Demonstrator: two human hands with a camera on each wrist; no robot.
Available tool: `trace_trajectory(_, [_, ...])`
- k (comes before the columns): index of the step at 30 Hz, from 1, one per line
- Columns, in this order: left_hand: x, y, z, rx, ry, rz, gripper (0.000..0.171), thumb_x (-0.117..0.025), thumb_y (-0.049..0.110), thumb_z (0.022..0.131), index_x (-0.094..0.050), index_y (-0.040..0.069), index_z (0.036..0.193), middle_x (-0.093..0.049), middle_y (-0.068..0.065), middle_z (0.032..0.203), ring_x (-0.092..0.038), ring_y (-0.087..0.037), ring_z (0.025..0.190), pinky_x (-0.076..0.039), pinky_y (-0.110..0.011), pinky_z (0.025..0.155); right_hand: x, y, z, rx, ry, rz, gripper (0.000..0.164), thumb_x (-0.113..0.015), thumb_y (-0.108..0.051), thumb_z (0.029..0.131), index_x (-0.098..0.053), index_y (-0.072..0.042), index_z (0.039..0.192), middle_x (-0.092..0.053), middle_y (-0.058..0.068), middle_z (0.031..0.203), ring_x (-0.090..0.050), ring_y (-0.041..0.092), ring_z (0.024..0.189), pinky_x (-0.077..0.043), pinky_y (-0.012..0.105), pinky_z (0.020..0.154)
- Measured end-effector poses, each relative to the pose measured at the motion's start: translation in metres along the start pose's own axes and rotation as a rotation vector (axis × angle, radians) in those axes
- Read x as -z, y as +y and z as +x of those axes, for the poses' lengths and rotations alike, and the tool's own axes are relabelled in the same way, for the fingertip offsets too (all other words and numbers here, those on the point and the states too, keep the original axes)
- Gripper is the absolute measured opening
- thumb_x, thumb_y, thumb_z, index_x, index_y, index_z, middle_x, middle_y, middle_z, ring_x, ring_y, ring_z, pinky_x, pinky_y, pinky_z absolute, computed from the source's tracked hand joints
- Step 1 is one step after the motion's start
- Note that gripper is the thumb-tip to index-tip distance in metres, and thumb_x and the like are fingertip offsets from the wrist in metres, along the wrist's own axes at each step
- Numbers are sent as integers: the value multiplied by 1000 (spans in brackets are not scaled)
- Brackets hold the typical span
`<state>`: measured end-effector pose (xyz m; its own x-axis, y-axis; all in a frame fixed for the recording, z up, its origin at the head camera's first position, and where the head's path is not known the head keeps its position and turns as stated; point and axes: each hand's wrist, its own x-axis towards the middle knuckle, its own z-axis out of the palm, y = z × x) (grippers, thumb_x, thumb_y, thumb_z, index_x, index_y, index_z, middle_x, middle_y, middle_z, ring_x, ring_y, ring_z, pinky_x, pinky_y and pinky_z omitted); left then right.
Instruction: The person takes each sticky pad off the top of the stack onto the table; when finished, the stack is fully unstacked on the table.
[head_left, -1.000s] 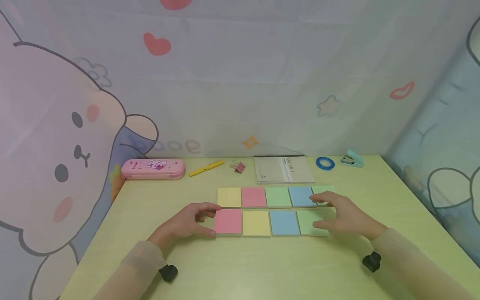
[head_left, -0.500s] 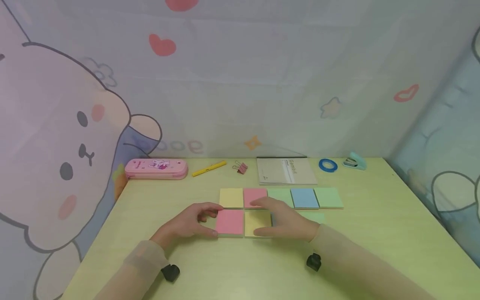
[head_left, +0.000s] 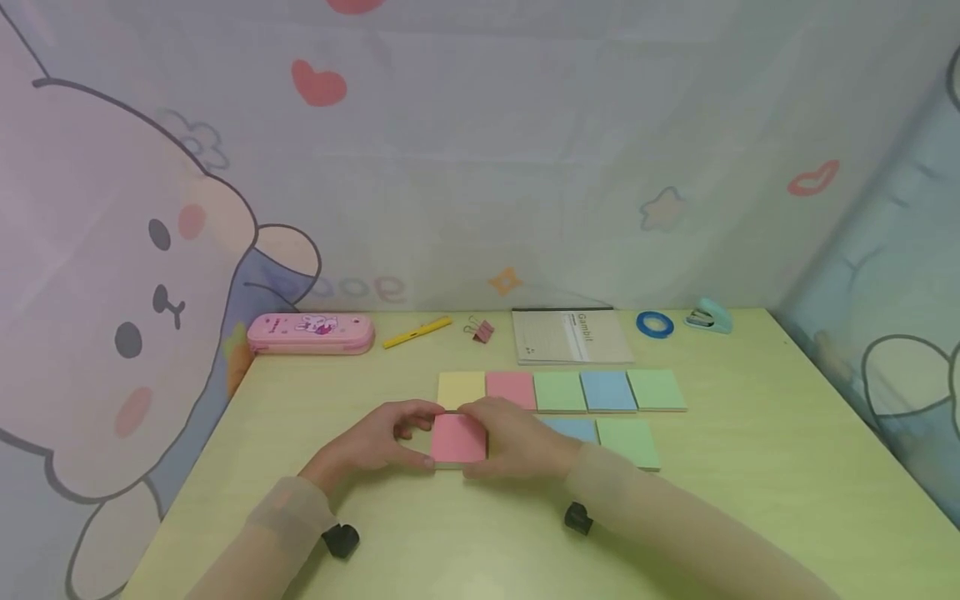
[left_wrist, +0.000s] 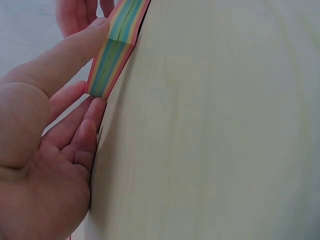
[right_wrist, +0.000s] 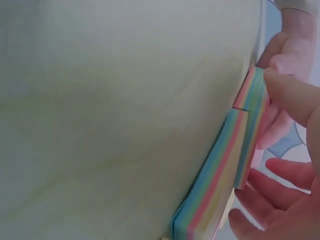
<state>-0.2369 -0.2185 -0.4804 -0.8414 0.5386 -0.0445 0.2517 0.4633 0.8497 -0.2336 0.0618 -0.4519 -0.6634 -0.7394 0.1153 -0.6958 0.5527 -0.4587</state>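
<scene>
A pink sticky note pad (head_left: 459,438) is at the left end of the front row, between both hands. My left hand (head_left: 378,437) holds its left side, thumb at the near corner and index finger at the far corner. My right hand (head_left: 521,437) grips its right side the same way. In the left wrist view the pad's side (left_wrist: 107,67) shows bands of several colours. In the right wrist view the held pad (right_wrist: 256,100) stands proud of the neighbouring pad (right_wrist: 215,175). The front row's yellow pad is hidden behind my right hand.
The front row continues with blue (head_left: 572,428) and green (head_left: 628,443) pads. Behind lie yellow (head_left: 461,390), pink (head_left: 511,390), green (head_left: 558,392), blue (head_left: 608,391) and green (head_left: 657,390) pads. Further back: pencil case (head_left: 311,334), yellow pen (head_left: 417,332), binder clips (head_left: 480,330), notebook (head_left: 572,337), blue tape (head_left: 655,325), stapler (head_left: 708,317).
My right hand has moved left from over the green pads, past the yellow one, onto the pink pad's right side. My left hand has stayed at its left side.
</scene>
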Motion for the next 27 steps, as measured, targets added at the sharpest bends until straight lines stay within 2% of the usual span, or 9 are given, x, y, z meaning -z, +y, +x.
trace_trajectory(8, [-2,0,-1,-18,-5,-19,73,-92,22,83,-59,12,147,-64,-7,143,-60,-29,126,-44,-48,103,-9,-1,4,-43,-19,-43,69,-86,-37,86,-59,-8,142,-66,1,127,-56,15,112,-49,32,96])
trace_trajectory(13, [-2,0,-1,-20,-13,-11,75,-92,23,82,-58,13,148,-63,-6,144,-60,-29,127,-44,-49,105,-8,1,3,-28,-4,-27,68,-87,-35,85,-59,-8,141,-66,0,125,-56,15,109,-49,33,96])
trace_trajectory(16, [-1,0,0,-19,-15,-15,76,-93,22,82,-58,13,148,-62,-7,146,-59,-29,128,-44,-49,105,-6,6,1,-23,10,-26,70,-87,-35,84,-59,-8,142,-65,1,129,-56,16,114,-48,36,103])
trace_trajectory(21, [-1,2,-1,-9,-16,-16,76,-94,21,80,-59,12,147,-61,-6,148,-58,-28,128,-45,-46,105,8,15,-15,-67,24,14,73,-88,-34,82,-59,-4,143,-65,5,135,-57,18,117,-48,40,107])
trace_trajectory(27, [-2,4,-3,22,4,-4,76,-95,21,79,-61,12,146,-64,-6,141,-57,-27,125,-45,-45,103,40,38,-54,-113,69,78,78,-88,-35,84,-55,-4,148,-62,4,143,-59,20,126,-48,44,109])
